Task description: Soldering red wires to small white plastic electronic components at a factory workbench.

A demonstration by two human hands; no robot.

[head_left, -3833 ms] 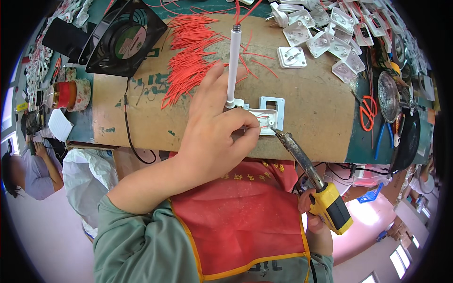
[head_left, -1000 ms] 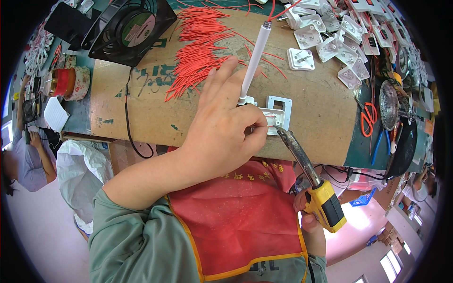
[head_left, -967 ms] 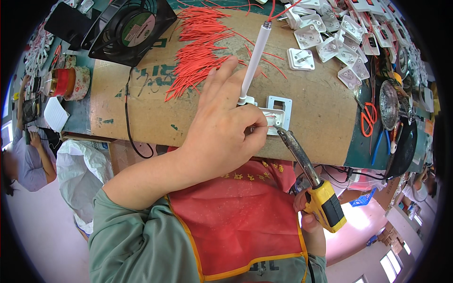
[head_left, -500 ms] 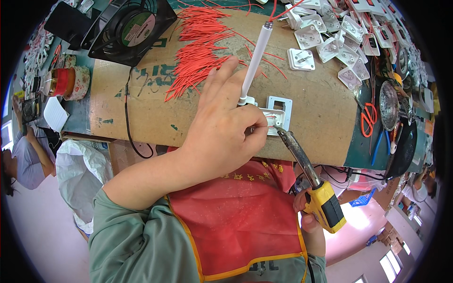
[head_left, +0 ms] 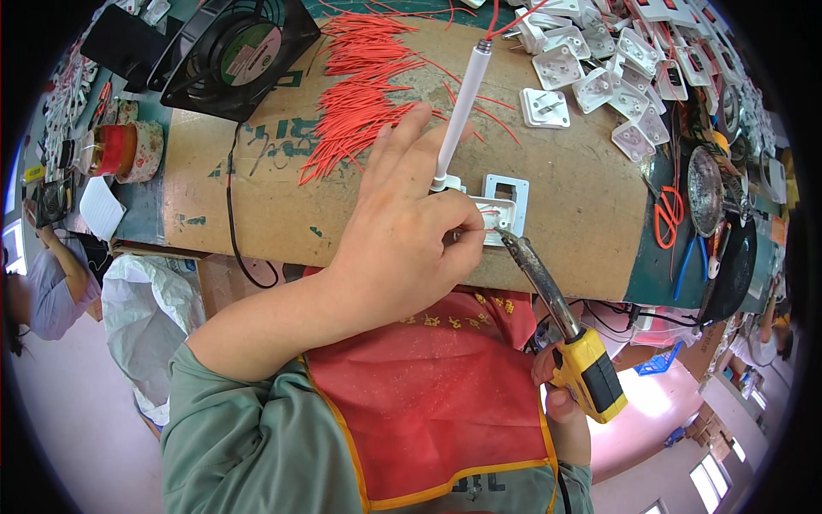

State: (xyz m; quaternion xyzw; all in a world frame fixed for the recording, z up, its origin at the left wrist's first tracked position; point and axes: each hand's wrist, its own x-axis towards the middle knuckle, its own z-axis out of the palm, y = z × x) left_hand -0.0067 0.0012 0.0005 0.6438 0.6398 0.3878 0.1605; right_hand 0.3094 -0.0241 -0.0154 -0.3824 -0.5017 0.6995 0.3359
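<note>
While L hand (head_left: pixel 407 218) pinches thumb + index together at the wht plastic housing (head_left: pixel 506 212) (can't tell on what), R hand (head_left: pixel 561 404) curls round the yel/blk soldering iron (head_left: pixel 591 377), tip just R of L fingertips (head_left: pixel 471 218). Under fingers: brn cardboard (head_left: pixel 574 197) on grn tabletop (head_left: pixel 638 278); co-worker (head_left: pixel 56 291) + pale floor (head_left: pixel 56 403) far L. Writing: dk-grn print (head_left: pixel 287 147) on cardboard L of fingers, yel characters (head_left: pixel 428 321) on red apron (head_left: pixel 428 385) below them, fan label (head_left: pixel 253 56) up-L too small to read.

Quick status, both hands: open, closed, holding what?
Left hand: closed, thumb and finger apparently pinching a thin red wire at the white housing.
Right hand: closed, holding the yellow-and-black soldering iron.
</note>
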